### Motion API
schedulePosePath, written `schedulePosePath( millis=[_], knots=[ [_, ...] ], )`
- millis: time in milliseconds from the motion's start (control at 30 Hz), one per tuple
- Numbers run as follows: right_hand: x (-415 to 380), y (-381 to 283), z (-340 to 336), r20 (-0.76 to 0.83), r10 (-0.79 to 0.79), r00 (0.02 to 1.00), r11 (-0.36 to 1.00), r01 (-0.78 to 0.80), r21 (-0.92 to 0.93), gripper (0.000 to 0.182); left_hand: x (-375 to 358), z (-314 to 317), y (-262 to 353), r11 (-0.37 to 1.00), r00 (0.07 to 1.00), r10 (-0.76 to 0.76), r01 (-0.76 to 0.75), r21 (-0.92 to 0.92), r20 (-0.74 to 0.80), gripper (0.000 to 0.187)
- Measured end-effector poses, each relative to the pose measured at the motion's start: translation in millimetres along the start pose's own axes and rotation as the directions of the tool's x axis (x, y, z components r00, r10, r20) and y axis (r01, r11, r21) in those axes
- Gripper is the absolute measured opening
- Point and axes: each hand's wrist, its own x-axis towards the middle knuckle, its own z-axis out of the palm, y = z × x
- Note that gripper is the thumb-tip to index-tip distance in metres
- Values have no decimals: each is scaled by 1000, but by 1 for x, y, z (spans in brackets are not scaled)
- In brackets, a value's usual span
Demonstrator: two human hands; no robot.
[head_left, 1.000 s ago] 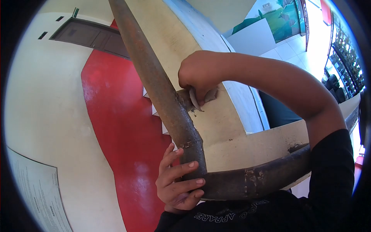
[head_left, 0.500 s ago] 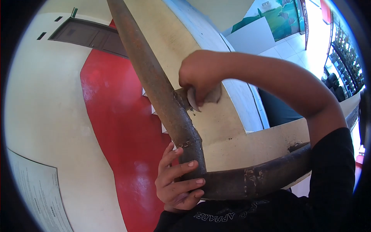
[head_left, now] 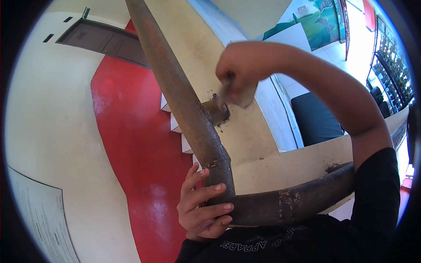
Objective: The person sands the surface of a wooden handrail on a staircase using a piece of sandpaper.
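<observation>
A thick brown metal handrail (head_left: pixel 180 92) runs down from the top and bends at the bottom. My left hand (head_left: pixel 201 206) is wrapped loosely around it near the bend, fingers across the front. In my closed right hand (head_left: pixel 241 65) is a thin greyish sheet (head_left: pixel 240 94), blurred and folded; I cannot tell whether it is cloth or sandpaper. The hand is just above a short pipe bracket (head_left: pixel 216 111) that joins the rail to the wall, and the sheet overlaps its upper end in this view. Chipped, dark patches surround the bracket.
The rail's lower stretch (head_left: pixel 258 210) runs right, close to my black shirt (head_left: pixel 280 243). Behind it stands a cream wall (head_left: pixel 250 153) with a pale ledge (head_left: pixel 276 118). White steps (head_left: pixel 175 122) and a red-painted wall (head_left: pixel 131 127) lie beyond the rail. A dark seat (head_left: pixel 313 118) is at right.
My right hand has lifted up and slightly right with the greyish sheet, uncovering the pipe bracket. My left hand keeps its place on the rail.
</observation>
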Motion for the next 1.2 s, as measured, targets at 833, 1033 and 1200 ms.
schedulePosePath(
  millis=[833, 1033, 1200],
  knots=[
    [16, -12, 32, -21, -112, 993, 950, 101, -296, 25, -2, 2, -2, 1000, 1000, -4, 3, -31, -16, 29],
    [24, -12, 20, -33, -64, 997, 965, 54, -257, 23, -2, -1, -4, 999, 1000, 11, -11, -31, 10, 27],
    [16, -23, 28, 13, -147, 989, 947, 145, -288, 22, 0, -2, -5, 999, 999, 22, -21, -35, 31, 25]
  ],
)
